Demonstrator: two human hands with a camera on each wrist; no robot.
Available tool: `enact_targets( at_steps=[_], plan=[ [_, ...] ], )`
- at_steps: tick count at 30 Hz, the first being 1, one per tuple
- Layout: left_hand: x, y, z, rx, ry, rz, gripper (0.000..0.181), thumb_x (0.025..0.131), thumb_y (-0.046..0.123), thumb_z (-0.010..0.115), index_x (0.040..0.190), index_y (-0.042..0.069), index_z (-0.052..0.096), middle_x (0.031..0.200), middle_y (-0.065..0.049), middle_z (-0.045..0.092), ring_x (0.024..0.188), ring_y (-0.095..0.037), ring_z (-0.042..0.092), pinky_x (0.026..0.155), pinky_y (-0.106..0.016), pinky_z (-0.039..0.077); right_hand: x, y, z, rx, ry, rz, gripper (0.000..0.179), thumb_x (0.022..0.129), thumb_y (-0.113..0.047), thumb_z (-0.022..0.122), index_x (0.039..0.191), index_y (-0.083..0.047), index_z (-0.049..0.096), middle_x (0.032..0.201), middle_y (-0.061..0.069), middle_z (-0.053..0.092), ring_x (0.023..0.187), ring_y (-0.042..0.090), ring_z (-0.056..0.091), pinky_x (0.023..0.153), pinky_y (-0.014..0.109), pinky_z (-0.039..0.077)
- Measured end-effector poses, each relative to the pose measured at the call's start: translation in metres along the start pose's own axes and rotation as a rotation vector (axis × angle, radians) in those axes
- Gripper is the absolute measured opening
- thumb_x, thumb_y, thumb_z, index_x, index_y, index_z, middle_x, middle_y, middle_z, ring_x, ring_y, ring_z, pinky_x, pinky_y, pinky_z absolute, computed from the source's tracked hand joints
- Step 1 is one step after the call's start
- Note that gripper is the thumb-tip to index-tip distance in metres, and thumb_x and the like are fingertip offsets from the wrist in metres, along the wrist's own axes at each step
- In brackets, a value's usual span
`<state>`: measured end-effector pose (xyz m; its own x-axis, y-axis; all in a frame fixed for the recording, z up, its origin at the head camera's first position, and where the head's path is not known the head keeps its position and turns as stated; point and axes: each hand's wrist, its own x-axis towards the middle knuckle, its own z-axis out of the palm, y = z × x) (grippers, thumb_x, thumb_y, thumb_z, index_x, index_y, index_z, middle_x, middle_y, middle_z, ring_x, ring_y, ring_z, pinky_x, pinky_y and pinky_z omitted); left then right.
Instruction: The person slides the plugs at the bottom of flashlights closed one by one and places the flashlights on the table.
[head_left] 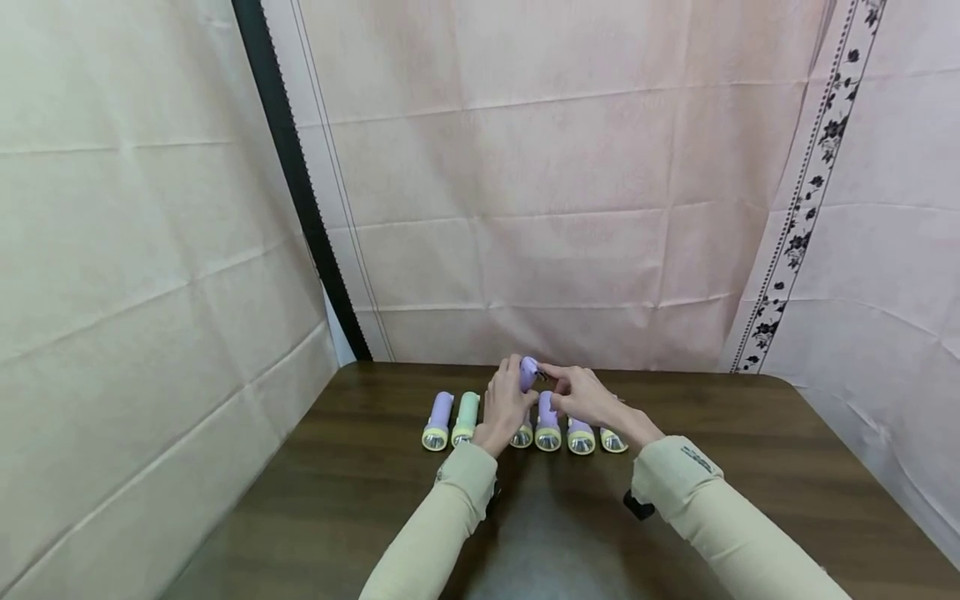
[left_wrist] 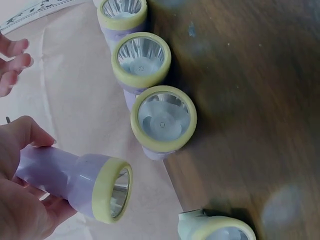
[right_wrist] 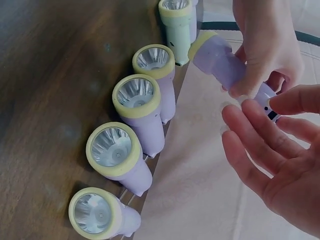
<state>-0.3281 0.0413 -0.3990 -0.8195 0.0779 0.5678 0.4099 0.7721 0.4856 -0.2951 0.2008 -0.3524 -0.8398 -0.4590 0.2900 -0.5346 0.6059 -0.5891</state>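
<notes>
My left hand [head_left: 505, 402] grips a purple flashlight [left_wrist: 55, 172] with a yellow rim round its lens, held up above the far part of the table. In the right wrist view the thumb and index finger of my right hand [right_wrist: 287, 172] meet at the tail end of this flashlight, beside a small black part. The other right fingers stretch out loosely below its body. Under both hands stand more flashlights in a row, purple ones [right_wrist: 135, 95] and a green one [head_left: 467, 417], lenses toward me. My hands partly cover the row in the head view.
A dark wooden table [head_left: 315, 500] carries the row near its far edge. Behind it hangs a pale cloth [head_left: 555, 208], with more cloth at the left and right. Thin metal prongs [right_wrist: 131, 200] show behind the nearest flashlights in the right wrist view.
</notes>
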Motion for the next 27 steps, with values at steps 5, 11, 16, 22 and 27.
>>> enact_targets(
  at_steps=[5,11,16,22,27],
  plan=[
    [0.002,0.001,-0.001,-0.02,0.007,0.008,0.044,0.078,0.012,0.078,0.116,0.009,0.054,0.106,-0.009,0.062,0.092,-0.026,0.066,0.074,-0.037,0.055,0.002,-0.002,-0.003,0.046,-0.002,0.015,0.063,0.082,0.002,0.052,0.145,-0.004,0.042,0.068,0.016,0.068,0.055,0.01,0.06,0.051,0.026,0.048],
    [0.006,0.0,-0.004,-0.008,0.03,-0.004,0.045,0.078,0.012,0.078,0.117,0.008,0.055,0.108,-0.01,0.062,0.094,-0.026,0.066,0.076,-0.037,0.056,0.01,-0.002,-0.001,0.123,-0.027,0.043,0.064,0.084,0.003,0.049,0.146,-0.008,0.04,0.067,0.018,0.066,0.057,0.021,0.063,0.056,0.029,0.053],
    [0.007,0.004,-0.004,-0.001,0.048,0.006,0.043,0.078,0.011,0.078,0.115,0.009,0.056,0.105,-0.009,0.063,0.091,-0.026,0.066,0.073,-0.038,0.055,0.011,-0.002,-0.002,0.157,-0.025,0.045,0.064,0.084,0.003,0.049,0.147,-0.007,0.038,0.067,0.02,0.065,0.056,0.024,0.062,0.055,0.029,0.053],
    [-0.002,0.009,0.005,0.023,0.037,0.03,0.041,0.079,0.014,0.077,0.115,0.008,0.056,0.103,-0.009,0.064,0.087,-0.026,0.067,0.07,-0.036,0.054,0.005,0.003,0.003,0.222,-0.025,0.062,0.068,0.085,0.004,0.051,0.15,-0.004,0.031,0.066,0.02,0.065,0.057,0.03,0.064,0.053,0.032,0.054],
    [-0.006,0.002,0.004,0.06,0.054,-0.003,0.041,0.079,0.016,0.077,0.115,0.008,0.058,0.101,-0.01,0.065,0.084,-0.027,0.068,0.067,-0.038,0.054,0.0,0.003,0.013,0.235,-0.073,0.067,0.078,0.085,0.004,0.05,0.154,-0.007,0.015,0.07,0.018,0.066,0.056,0.024,0.064,0.053,0.033,0.054]
  ],
)
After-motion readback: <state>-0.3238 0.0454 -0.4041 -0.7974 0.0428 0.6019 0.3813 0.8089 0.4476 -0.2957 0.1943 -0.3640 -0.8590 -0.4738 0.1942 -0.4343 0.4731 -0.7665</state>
